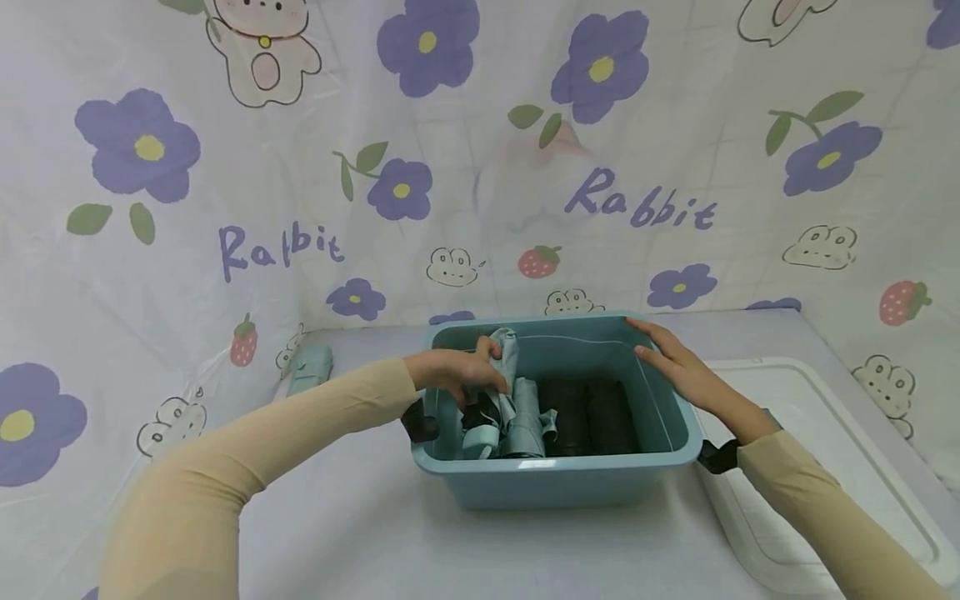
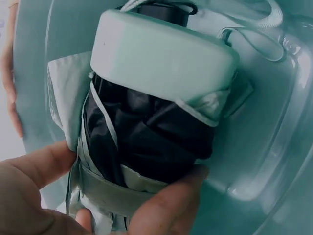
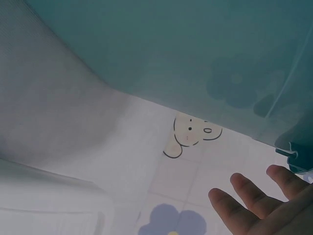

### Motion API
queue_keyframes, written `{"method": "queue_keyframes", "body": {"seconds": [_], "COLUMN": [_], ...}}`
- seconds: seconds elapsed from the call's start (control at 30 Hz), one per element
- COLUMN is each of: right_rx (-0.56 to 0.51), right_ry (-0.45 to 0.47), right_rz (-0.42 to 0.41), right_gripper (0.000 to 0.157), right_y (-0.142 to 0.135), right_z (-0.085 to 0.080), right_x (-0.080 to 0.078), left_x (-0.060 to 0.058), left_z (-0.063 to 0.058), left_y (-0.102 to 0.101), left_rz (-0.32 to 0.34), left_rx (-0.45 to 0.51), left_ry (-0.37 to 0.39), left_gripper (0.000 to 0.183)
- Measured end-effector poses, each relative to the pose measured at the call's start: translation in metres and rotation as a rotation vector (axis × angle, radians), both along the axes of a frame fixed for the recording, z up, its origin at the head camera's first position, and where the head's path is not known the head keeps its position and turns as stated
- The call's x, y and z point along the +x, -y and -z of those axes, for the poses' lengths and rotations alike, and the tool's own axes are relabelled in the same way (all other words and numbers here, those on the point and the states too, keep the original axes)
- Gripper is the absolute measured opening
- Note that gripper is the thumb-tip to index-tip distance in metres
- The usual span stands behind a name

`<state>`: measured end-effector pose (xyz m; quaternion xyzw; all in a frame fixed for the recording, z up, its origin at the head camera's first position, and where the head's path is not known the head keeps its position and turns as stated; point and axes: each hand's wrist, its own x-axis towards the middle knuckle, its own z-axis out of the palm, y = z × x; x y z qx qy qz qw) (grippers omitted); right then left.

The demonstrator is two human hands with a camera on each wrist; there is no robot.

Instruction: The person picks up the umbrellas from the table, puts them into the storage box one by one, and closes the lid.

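In the head view, my left hand [image 1: 456, 373] reaches into the left part of a teal plastic bin [image 1: 555, 487]. It grips a folded umbrella [image 1: 482, 439] with a pale green handle and dark cloth showing. The left wrist view shows the hand's [image 2: 168, 208] thumb and fingers on either side of the folded umbrella [image 2: 164, 54], below its blocky handle. Beside it in the bin lies a pale blue-green folded umbrella [image 1: 527, 417]. My right hand [image 1: 686, 379] rests on the bin's right rim with its fingers extended; the right wrist view shows these fingers [image 3: 254, 196] spread.
Two black rolled bundles [image 1: 588, 417] lie in the bin's right part. A white lid [image 1: 802, 433] is flat on the table at right, close to the bin. Another pale green folded item [image 1: 311, 368] sits at the back left, near the patterned curtain [image 1: 480, 133].
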<state>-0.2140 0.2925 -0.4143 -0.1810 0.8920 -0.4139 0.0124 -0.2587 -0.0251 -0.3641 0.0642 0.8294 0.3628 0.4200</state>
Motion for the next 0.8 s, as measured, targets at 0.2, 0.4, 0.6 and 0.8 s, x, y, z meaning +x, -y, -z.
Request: {"method": "queue_keyframes", "body": {"seconds": [0.2, 0.4, 0.6, 0.8], "right_rx": [0.003, 0.005, 0.011, -0.002], "right_ry": [0.001, 0.004, 0.003, 0.009], "right_rz": [0.004, 0.003, 0.012, 0.006], "right_gripper": [0.051, 0.051, 0.051, 0.051], "right_y": [-0.001, 0.000, 0.000, 0.002], "right_z": [-0.001, 0.000, 0.000, 0.002], "right_x": [0.000, -0.001, -0.001, -0.002], "left_x": [0.003, 0.003, -0.003, -0.009], "left_z": [0.009, 0.019, 0.026, 0.040], "left_y": [-0.007, -0.013, -0.011, -0.010], "left_rz": [0.035, 0.016, -0.002, 0.025], "left_rx": [-0.049, -0.103, -0.129, -0.156], "left_ry": [0.019, 0.038, 0.047, 0.033], "left_gripper": [0.053, 0.053, 0.053, 0.059]}}
